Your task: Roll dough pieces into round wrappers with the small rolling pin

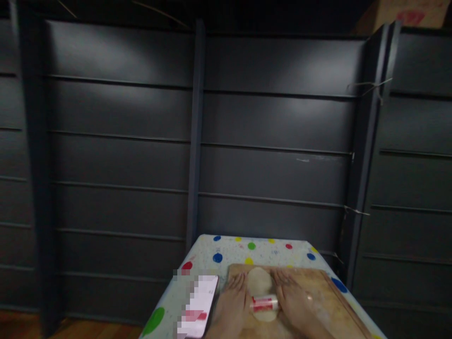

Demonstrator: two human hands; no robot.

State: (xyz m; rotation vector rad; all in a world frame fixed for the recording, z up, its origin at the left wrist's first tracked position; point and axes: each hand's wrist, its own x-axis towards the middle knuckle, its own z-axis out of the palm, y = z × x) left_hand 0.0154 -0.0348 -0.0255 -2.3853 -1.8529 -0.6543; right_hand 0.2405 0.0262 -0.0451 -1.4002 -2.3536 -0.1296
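Observation:
A flat, pale piece of dough [260, 279] lies on a wooden board [319, 285]. Across its near part rests a short white cylinder with a red label [264, 303], perhaps a small roller. My left hand [233, 299] lies at the dough's left side, fingers stretched forward. On the other side my right hand [294, 299] is also laid flat with fingers extended. The cylinder's ends come close to both hands; whether they run under the palms I cannot tell. More dough shows on the near side of the cylinder.
The board stands on a table with a white, colour-dotted cover [229, 245]. A phone with a lit screen [201, 306], partly pixelated, lies left of the board. Behind the table rises a dark panelled wall [275, 174]. A cardboard box [411, 14] sits high at right.

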